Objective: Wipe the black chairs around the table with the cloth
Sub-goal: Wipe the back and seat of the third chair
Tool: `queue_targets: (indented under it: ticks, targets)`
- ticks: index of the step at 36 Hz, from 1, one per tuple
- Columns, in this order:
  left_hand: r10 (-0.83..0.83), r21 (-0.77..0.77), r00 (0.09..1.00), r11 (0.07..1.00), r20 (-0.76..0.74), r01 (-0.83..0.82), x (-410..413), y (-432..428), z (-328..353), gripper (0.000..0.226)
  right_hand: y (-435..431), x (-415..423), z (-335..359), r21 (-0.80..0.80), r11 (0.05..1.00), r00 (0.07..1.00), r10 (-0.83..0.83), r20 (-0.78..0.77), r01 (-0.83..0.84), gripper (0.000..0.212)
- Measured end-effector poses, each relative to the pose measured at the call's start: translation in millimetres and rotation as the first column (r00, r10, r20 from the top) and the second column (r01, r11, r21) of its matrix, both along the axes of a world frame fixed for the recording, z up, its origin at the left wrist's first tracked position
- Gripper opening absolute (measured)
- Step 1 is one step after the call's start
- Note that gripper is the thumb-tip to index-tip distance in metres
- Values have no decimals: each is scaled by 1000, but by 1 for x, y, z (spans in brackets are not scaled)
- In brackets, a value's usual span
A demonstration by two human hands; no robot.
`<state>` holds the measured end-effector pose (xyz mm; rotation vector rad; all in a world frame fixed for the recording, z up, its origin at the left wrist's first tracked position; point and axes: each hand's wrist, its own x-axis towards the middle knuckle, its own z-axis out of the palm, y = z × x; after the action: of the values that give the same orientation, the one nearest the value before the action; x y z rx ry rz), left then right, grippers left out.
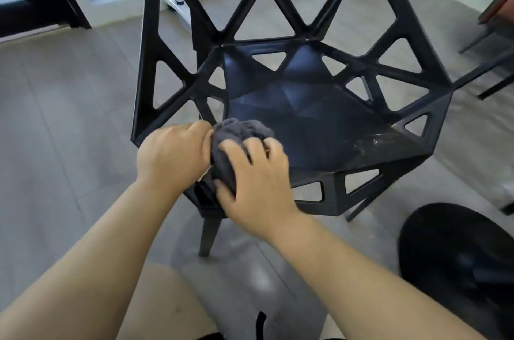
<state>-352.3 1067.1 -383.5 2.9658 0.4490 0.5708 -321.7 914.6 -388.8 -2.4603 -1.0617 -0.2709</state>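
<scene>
Both hands, left hand (173, 154) and right hand (258, 176), clutch bunched grey cloth (236, 142) at front-left edge of black geometric plastic chair (319, 117).

You find no readable text, label, brand, number or sign anywhere in this view; nothing here carries lettering you can make out.
</scene>
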Motion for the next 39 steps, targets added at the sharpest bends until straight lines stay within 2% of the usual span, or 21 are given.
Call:
queue_targets:
  ticks: [5,7,12,16,18,21,25,27,29,31,35,39]
  targets:
    - [-59,53,998,997,13,58,-7,3,1,20,-36,4,-4,-17,991,986,136,94,-135,54]
    - [-83,83,996,993,33,80,-12,8,2,23,-54,15,-4,-36,997,992,65,106,-62,55]
    - [-59,148,998,987,25,54,-37,19,-2,28,-61,31,1,-19,966,965,-258,35,259,66]
    - [-58,123,998,991,15,55,-45,16,-4,28,-23,14,0,-38,961,962,-274,12,274,63]
    - [-41,98,999,994,18,39,-46,13,-3,30,-1,-6,-1,-48,973,974,-226,-9,226,60]
    - [-32,97,999,995,2,32,-49,13,-2,31,12,-30,-7,-1,996,995,-89,46,89,55]
    - [-11,43,1000,999,4,10,-53,11,0,32,-17,-16,-9,19,989,987,141,78,-143,52]
    - [11,25,1000,1000,-5,-10,-54,9,1,32,-41,3,-7,31,978,976,203,83,-206,51]
    - [31,8,999,999,-28,-31,-54,7,2,28,-69,22,-5,39,988,986,147,77,-150,50]
    - [55,3,997,999,-55,-54,-52,3,3,27,-96,42,-6,78,997,999,-12,50,8,50]
    - [109,-9,988,994,-109,-111,-47,-14,1,28,-125,71,-11,214,910,934,-353,-53,356,50]
    - [-29,-66,988,998,-153,19,-36,-51,-4,39,-109,61,-16,272,867,904,-427,-29,418,46]
